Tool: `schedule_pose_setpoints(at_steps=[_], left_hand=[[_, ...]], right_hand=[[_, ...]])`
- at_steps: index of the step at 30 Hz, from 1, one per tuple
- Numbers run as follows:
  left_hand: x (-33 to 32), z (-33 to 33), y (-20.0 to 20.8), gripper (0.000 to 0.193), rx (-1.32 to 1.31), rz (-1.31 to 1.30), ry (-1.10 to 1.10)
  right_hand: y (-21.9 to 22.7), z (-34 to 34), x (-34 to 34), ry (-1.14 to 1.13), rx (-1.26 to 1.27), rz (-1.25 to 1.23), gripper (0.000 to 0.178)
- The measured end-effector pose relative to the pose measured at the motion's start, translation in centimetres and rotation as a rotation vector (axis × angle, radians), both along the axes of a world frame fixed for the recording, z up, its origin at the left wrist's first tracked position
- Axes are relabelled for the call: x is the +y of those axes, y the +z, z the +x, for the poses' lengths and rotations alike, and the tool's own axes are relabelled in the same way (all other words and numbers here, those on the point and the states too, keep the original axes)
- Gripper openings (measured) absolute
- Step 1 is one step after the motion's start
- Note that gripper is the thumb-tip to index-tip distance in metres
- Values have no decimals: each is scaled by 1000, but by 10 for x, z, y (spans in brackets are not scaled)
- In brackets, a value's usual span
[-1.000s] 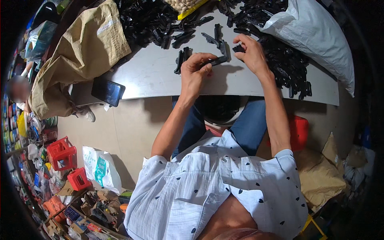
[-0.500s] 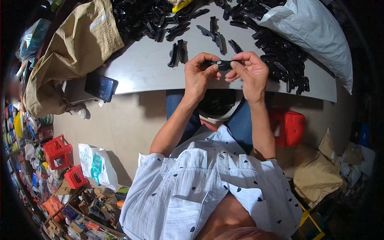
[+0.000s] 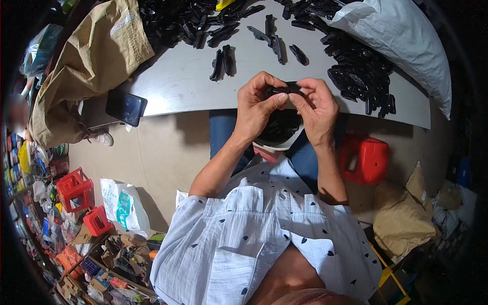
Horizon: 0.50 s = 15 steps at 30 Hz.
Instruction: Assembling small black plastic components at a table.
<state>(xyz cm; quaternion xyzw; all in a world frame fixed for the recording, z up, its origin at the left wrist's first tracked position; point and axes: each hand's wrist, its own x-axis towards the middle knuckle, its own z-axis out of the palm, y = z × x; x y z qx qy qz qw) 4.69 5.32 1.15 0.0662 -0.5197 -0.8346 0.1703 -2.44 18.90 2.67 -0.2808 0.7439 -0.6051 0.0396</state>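
Bare hands at a pale grey, flat-topped table (image 3: 178, 91), viewed from above. The left hand (image 3: 258, 108) and the right hand (image 3: 317, 111) grip one small, elongated black plastic piece (image 3: 285, 90) between thumbs and fingertips; fingers hide its ends. The piece is held over the table's near edge, at mid-length. On the table's middle lie several loose black plastic pieces (image 3: 217, 65). A large heap of similar black parts (image 3: 178, 24) covers the table's far left; a second black heap (image 3: 358, 81) occupies its right side, beside a white woven sack (image 3: 406, 51). A tan woven sack (image 3: 96, 66) and a dark rectangular phone (image 3: 125, 108) rest at the table's left end. Below the table's near edge, a whitish round tub (image 3: 278, 146) contains dark pieces.
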Motion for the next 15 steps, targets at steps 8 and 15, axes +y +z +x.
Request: schedule_pose_setpoints(at_steps=[8,15], left_hand=[[7,1,0,22,134,-184,151],[13,11,-6,25,63,-63,106]], right_hand=[[-3,-6,10,170,-184,-70,34],[0,2,13,130,-143,30,22]])
